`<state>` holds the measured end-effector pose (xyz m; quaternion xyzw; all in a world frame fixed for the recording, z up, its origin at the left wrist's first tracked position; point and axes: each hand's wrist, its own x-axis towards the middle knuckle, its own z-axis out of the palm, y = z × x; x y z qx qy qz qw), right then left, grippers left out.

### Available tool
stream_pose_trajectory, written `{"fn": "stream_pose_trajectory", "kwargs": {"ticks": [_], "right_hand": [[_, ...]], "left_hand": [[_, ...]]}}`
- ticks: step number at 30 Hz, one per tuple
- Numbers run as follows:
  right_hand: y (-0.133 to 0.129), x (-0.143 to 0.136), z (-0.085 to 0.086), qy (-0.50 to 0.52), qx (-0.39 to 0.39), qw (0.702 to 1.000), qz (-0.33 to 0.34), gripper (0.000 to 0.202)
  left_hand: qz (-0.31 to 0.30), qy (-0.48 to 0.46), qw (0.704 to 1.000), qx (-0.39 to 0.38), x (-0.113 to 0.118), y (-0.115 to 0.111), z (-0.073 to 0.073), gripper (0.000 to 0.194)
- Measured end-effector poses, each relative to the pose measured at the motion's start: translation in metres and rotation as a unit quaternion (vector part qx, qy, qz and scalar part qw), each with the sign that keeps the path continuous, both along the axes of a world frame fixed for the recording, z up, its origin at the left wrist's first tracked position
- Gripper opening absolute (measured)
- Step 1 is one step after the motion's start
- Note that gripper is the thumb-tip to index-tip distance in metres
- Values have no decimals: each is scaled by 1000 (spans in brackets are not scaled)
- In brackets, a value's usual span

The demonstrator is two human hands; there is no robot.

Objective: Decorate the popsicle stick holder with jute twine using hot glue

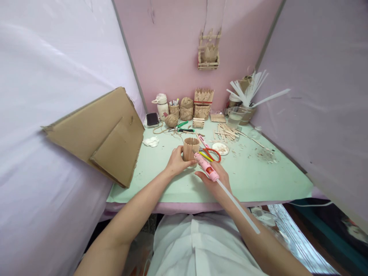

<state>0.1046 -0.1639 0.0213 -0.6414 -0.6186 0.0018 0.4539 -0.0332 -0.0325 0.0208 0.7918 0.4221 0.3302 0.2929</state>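
My left hand (pixel 177 160) is closed around the left side and base of a small round cup made of wooden sticks (pixel 191 147), which stands upright on the table. In my right hand (pixel 219 179) is a pink glue gun (pixel 206 166), with a long clear glue stick (pixel 238 207) poking out of its rear toward my forearm. The gun's nozzle points at the cup's right side; whether it touches cannot be made out. Just beyond the gun lie orange-handled scissors (pixel 214 154) and a yellow stick-like item (pixel 206 156).
A white dish (pixel 220 148) and scattered wooden sticks (pixel 226 132) lie right of centre. Green-handled pliers (pixel 184 125), a twine ball (pixel 171 120) and a white bottle (pixel 161 105) stand or lie at the back. Cardboard (pixel 103 134) leans at left; a water cup (pixel 235 117) stands back right.
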Motion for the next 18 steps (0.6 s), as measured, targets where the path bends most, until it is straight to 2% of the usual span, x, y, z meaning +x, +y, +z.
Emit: {"fn": "stream_pose_trajectory", "kwargs": {"ticks": [13, 18], "right_hand": [[-1, 2, -6, -15, 21, 999, -19, 35], [-4, 1, -4, -14, 26, 1000, -10, 32]], "left_hand": [[7, 9, 1000, 4, 0, 1, -2, 56], [8, 8, 1000, 6, 0, 1, -2, 59]]}}
